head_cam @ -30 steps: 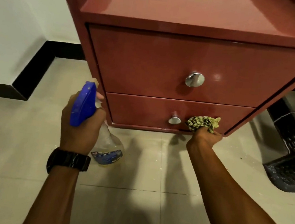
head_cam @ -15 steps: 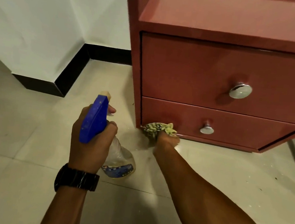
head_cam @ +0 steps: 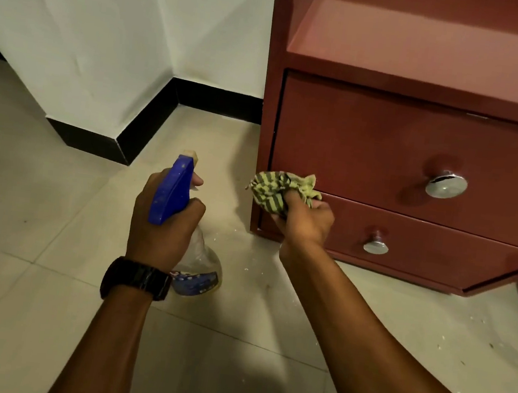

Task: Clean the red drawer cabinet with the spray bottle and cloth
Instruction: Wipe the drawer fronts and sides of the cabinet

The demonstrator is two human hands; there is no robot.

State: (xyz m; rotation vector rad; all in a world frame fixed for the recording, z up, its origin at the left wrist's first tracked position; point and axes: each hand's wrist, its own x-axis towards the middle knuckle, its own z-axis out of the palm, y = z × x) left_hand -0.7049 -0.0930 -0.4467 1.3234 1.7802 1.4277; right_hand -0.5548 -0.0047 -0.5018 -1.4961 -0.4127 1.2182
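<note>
The red drawer cabinet (head_cam: 371,138) stands on the floor at the right, with two shut drawers, each with a round chrome knob. My right hand (head_cam: 304,222) grips a crumpled green striped cloth (head_cam: 279,189) against the cabinet's front left edge, where the two drawers meet. My left hand (head_cam: 165,218) holds the spray bottle (head_cam: 172,191) by its blue trigger head, left of the cabinet; its clear body with a blue label hangs below my wrist. A black watch sits on my left wrist.
White walls with a black skirting board (head_cam: 142,131) form a jutting corner at the left, behind the bottle. The floor is pale tile (head_cam: 35,251) with small white specks near the cabinet's base.
My right hand has swept the cloth leftward along the lower drawer, then up to the cabinet's left edge. The view has shifted left, so the cabinet sits further right. The bottle stays held.
</note>
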